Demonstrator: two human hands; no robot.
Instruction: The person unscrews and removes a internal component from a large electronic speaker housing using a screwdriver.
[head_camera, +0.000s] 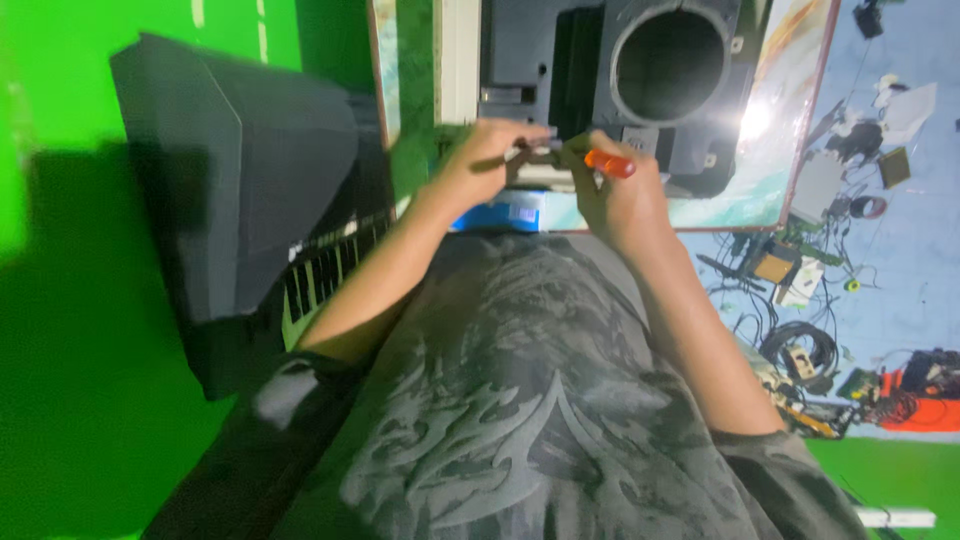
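Nearest the camera, a grey patterned shirt (520, 400) fills the lower frame. Beyond it, the right hand (615, 195) is closed around an orange-handled screwdriver (608, 163). The left hand (480, 160) is closed on the tool's metal shaft, just left. Both are held at the near edge of a black casing (640, 70) on the table (790, 170).
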